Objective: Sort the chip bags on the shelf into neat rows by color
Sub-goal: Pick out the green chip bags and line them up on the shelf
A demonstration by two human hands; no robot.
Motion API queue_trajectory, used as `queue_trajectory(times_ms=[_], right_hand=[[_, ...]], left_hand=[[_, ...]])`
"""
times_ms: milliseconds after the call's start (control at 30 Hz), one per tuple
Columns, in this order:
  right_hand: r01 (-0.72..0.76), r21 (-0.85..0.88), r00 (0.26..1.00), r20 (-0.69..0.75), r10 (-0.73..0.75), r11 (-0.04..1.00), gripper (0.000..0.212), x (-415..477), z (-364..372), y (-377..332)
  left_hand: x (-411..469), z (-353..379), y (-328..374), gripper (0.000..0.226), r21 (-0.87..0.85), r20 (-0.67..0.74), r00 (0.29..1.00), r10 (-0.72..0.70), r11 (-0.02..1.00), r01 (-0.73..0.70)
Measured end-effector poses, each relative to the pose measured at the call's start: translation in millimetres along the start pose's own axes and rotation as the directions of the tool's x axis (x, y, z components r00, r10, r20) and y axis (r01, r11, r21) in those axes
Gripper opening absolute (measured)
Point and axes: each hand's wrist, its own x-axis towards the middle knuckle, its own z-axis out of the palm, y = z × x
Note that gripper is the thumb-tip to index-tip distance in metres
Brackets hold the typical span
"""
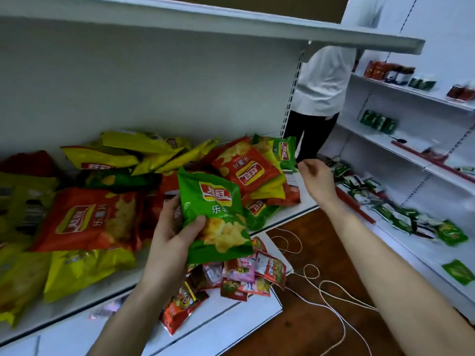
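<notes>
1 green chip bag [213, 217] clasped in the fingers of the left hand [172, 237]; right hand [316, 176] fingers loose, empty.

The white shelf [305, 209] bears jumbled red, yellow, green chip bags [108, 201].

Shop: white retail shelving [359, 37], chip bags [95, 219] piled, snack packets [401, 217] opposite.
</notes>
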Motion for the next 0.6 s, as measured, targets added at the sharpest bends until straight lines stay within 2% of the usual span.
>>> queue_trajectory(times_ms=[133,267,333,467,600], right_hand=[[-0.078,-0.021,0.997,0.024,0.079,0.997,0.035,45,20,26],[-0.119,-0.068,0.993,0.017,0.121,0.991,0.018,81,44,47],[-0.167,-0.069,0.986,0.007,0.168,0.983,0.027,97,54,58],[-0.287,0.071,0.958,0.045,0.284,0.955,0.052,123,71,83],[-0.341,0.080,0.940,0.020,0.340,0.937,0.049,134,79,94]], left_hand=[[11,21,-2,0.047,0.018,-0.033,0.999,0.008,1.000,-0.007],[32,33,0,0.046,0.007,-0.012,0.999,0.030,1.000,-0.030],[45,36,2,0.050,0.013,0.016,0.999,0.034,0.999,-0.034],[68,40,1,0.066,0.022,0.035,0.998,0.057,0.998,-0.057],[81,48,-5,0.062,0.006,0.020,0.997,0.068,0.998,-0.068]])
